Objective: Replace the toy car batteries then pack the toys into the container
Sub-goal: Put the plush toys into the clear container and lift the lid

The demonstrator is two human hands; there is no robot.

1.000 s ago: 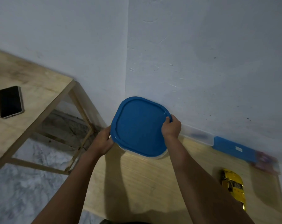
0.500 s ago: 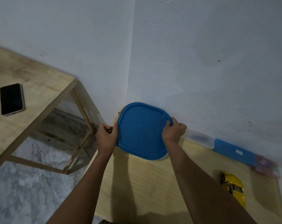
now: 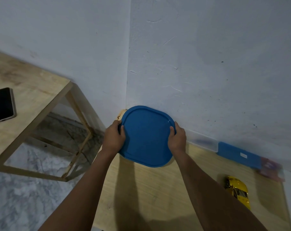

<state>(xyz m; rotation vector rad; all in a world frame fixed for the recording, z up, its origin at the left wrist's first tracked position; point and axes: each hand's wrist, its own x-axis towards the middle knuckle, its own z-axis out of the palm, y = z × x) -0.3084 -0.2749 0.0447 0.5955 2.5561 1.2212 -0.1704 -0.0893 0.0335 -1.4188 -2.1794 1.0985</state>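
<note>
A container with a rounded blue lid [image 3: 146, 136] sits at the far left corner of the wooden table [image 3: 158, 189], against the wall. My left hand [image 3: 114, 139] grips the lid's left edge and my right hand [image 3: 177, 139] grips its right edge. The lid hides the container's body and whatever is inside. A yellow toy car [image 3: 238, 191] lies on the table to the right, apart from both hands.
A clear box with a blue lid [image 3: 231, 150] lies along the wall at the right, with a blurred pinkish packet [image 3: 271, 169] beyond it. A second wooden table [image 3: 33, 95] at the left carries a black phone [image 3: 1, 105]. Grey floor lies between the tables.
The container has gone down and back into the table's corner. My left hand moved from under the lid's left side up onto its left edge. The view tilted downward.
</note>
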